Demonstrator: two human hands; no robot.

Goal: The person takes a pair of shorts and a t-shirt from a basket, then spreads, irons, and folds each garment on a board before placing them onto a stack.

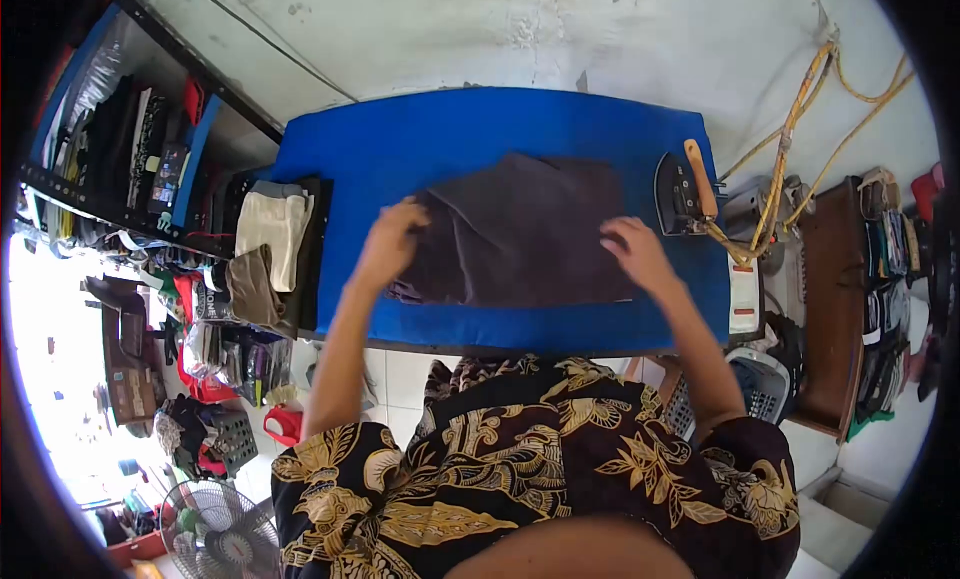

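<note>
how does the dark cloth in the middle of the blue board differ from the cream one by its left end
Colour: the dark cloth is a deep purplish brown; the cream cloth is pale.
Size: the dark cloth covers a much larger area than the cream cloth.
Place: the dark cloth lies between the left hand and right hand; the cream cloth has no hand on it.
Both are fabric.

Underside of cloth (530,229) hidden, fan (235,547) cropped
</note>
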